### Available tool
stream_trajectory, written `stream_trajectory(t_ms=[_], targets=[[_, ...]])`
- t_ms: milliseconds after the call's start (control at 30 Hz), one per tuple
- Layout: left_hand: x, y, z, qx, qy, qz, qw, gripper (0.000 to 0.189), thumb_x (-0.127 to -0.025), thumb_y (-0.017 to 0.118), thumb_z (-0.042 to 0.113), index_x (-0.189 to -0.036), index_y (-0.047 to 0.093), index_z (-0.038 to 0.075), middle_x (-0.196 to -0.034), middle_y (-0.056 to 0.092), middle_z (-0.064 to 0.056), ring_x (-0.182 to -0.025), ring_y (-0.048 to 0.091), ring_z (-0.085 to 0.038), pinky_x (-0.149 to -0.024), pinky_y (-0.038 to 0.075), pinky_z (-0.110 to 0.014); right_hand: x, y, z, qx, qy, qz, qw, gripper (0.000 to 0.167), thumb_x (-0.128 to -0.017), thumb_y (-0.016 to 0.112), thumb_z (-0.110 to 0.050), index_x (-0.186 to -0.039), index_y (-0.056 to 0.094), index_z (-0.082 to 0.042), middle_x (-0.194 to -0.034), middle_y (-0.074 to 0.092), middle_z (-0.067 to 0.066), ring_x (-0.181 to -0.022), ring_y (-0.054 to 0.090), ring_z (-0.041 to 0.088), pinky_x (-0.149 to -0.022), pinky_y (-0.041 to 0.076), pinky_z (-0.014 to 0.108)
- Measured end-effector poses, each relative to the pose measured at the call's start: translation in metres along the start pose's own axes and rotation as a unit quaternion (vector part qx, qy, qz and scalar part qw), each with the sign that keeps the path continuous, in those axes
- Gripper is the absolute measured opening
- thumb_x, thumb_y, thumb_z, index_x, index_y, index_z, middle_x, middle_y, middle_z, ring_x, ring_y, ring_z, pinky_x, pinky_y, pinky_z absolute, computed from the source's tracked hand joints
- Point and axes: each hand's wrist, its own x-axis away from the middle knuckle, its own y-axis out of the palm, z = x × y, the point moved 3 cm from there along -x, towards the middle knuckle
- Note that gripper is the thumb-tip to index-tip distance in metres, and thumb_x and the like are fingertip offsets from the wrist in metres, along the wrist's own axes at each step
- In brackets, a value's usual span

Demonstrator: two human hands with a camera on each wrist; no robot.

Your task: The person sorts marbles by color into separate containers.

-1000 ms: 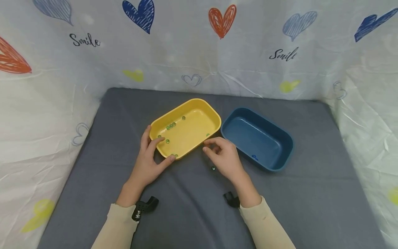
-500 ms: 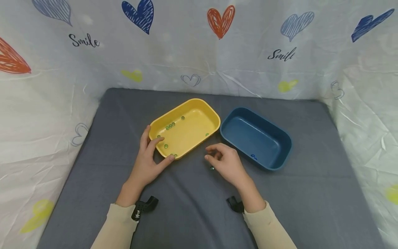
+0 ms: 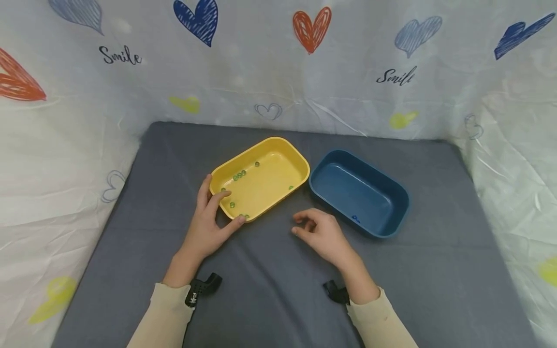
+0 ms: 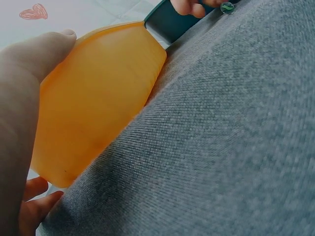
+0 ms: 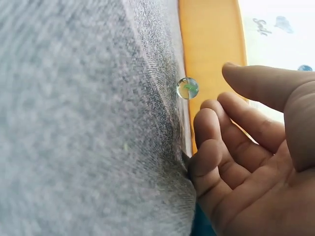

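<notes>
My left hand (image 3: 209, 224) grips the left end of a yellow tray (image 3: 278, 199), its thumb on the near rim and a finger reaching over the edge. Inside lie several clear marbles with green swirls, among them a marble (image 3: 257, 164) near the far wall. My right hand (image 3: 322, 234) hovers low over the cloth between the trays, fingers loosely bent. In the right wrist view its thumb stands apart from the fingers, with nothing held. Just past the fingertips a glass marble (image 5: 187, 88) with a green swirl sits on the cloth; in the head view the hand hides it.
To the right stands a dark blue tray (image 3: 402, 193), its corner close to the yellow one. A few blue marbles (image 3: 355, 219) lie inside at its near side. Grey cloth (image 3: 261, 299) covers the table, and a white curtain (image 3: 243, 72) with printed hearts hangs behind.
My right hand has drawn back from the yellow tray, toward me and slightly right, and now covers the loose marble in the head view. One marble in the yellow tray has rolled nearer.
</notes>
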Motion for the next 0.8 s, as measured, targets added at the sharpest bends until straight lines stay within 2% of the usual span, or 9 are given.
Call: stream_trajectory(t_ms=[233, 500, 800], targets=[[0.0006, 0.0002, -0.0010, 0.002, 0.000, -0.002, 1.0000, 0.072, -0.092, 0.091, 0.038, -0.148, 0.061, 0.004, -0.183, 0.004, -0.013, -0.166, 0.019, -0.036, -0.121, 0.035, -0.066, 0.0050, 0.0019, 0.0023, -0.001, 0.013, -0.021, 0.9997, 0.028, -0.096, 0.086, -0.013, -0.123, 0.079, -0.010, -0.113, 0.075, 0.000, -0.083, 0.066, 0.013, -0.070, 0.056, 0.033], [-0.0002, -0.0002, 0.0012, -0.002, -0.011, -0.006, 0.9999, 0.070, -0.091, 0.092, 0.036, -0.148, 0.061, 0.008, -0.183, 0.003, -0.011, -0.166, 0.019, -0.036, -0.119, 0.037, -0.066, 0.0080, 0.0026, 0.0045, -0.005, 0.023, -0.037, 0.9990, 0.029, -0.096, 0.087, -0.014, -0.124, 0.079, -0.012, -0.108, 0.073, -0.003, -0.086, 0.066, 0.012, -0.072, 0.056, 0.033], [0.0002, -0.0004, 0.0010, 0.000, -0.013, -0.004, 0.9999, 0.071, -0.092, 0.091, 0.036, -0.149, 0.061, 0.007, -0.183, 0.002, -0.010, -0.166, 0.018, -0.037, -0.119, 0.035, -0.067, 0.0082, 0.0045, 0.0068, 0.010, 0.031, -0.040, 0.9987, 0.025, -0.095, 0.086, -0.010, -0.119, 0.080, -0.013, -0.106, 0.073, -0.004, -0.088, 0.065, 0.012, -0.075, 0.056, 0.033]])
